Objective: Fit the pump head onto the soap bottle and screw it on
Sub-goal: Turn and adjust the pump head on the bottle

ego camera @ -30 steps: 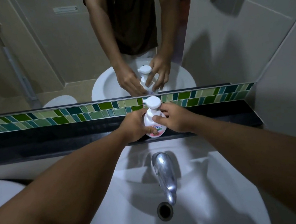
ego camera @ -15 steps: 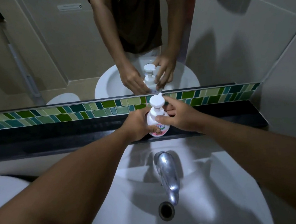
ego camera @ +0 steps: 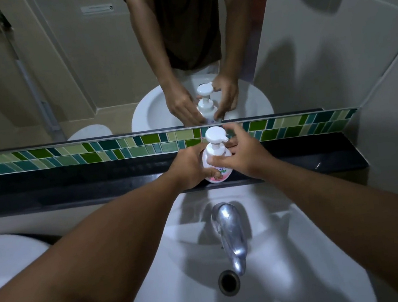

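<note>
A white basin filled the lower view, its chrome tap at centre. At 12 o'clock, on the black ledge, stood the soap bottle, upright. The left hand wrapped its body; the right hand pinched the collar under the pump head.

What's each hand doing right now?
Left hand: closed around the soap bottle.
Right hand: fingers closed on the pump head collar.
</note>
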`<act>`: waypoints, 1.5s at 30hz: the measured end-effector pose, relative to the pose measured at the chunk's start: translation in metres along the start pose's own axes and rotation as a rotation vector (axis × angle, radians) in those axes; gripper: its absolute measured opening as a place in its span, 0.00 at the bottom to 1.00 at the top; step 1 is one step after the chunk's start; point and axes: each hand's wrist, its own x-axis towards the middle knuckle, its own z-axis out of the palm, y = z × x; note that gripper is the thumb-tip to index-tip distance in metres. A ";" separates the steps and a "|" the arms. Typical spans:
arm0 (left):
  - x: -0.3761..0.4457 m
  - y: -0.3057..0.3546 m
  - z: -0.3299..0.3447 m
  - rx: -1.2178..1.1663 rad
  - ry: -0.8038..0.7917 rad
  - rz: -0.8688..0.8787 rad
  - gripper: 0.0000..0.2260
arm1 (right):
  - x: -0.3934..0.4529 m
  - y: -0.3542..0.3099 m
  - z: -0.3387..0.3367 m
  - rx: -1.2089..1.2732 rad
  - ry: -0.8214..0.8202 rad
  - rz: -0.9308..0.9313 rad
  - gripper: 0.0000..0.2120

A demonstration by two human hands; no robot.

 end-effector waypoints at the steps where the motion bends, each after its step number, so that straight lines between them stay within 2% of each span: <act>1: 0.000 0.000 0.000 0.002 0.001 0.000 0.29 | 0.000 0.003 -0.007 0.055 -0.115 -0.024 0.40; 3: 0.001 0.000 0.000 0.000 -0.004 -0.004 0.29 | 0.003 0.006 -0.013 0.069 -0.250 -0.047 0.33; 5: 0.001 0.000 0.000 -0.005 -0.007 -0.009 0.29 | 0.007 0.008 -0.011 -0.050 -0.238 -0.050 0.26; 6: 0.001 0.001 0.000 -0.005 -0.006 -0.009 0.29 | 0.008 0.011 -0.008 -0.120 -0.219 -0.047 0.26; 13: -0.002 0.000 0.003 0.015 0.035 0.005 0.27 | -0.004 0.010 0.026 -0.195 0.163 -0.075 0.25; 18: -0.003 0.001 0.001 0.022 0.035 0.014 0.25 | -0.006 0.003 0.034 -0.355 0.261 -0.071 0.23; 20: -0.002 0.002 -0.001 0.016 0.011 0.001 0.25 | -0.006 0.001 0.026 -0.369 0.205 -0.062 0.25; 23: -0.002 0.003 -0.001 -0.004 -0.003 -0.016 0.27 | -0.002 -0.004 -0.004 -0.294 -0.102 -0.073 0.27; 24: -0.002 0.003 -0.001 -0.002 -0.002 -0.017 0.28 | 0.000 -0.004 -0.011 -0.264 -0.189 -0.079 0.26; 26: -0.002 0.004 -0.001 0.005 0.004 -0.012 0.28 | 0.005 -0.002 -0.015 -0.298 -0.241 -0.084 0.22; 29: -0.003 0.004 -0.001 0.005 0.010 -0.006 0.27 | 0.001 0.004 0.002 -0.401 -0.101 -0.076 0.22; 34: -0.006 0.005 0.001 0.054 0.048 0.027 0.21 | -0.009 0.002 0.035 -0.412 0.141 -0.052 0.25; 39: -0.006 0.004 0.000 0.055 0.041 0.033 0.17 | -0.013 -0.008 0.050 -0.406 0.305 -0.030 0.23; 43: -0.006 0.007 -0.002 0.056 0.027 0.036 0.15 | -0.015 -0.009 0.052 -0.348 0.345 -0.002 0.24; 45: -0.006 0.008 -0.003 0.047 0.022 0.024 0.17 | -0.015 -0.012 0.036 -0.311 0.265 -0.011 0.35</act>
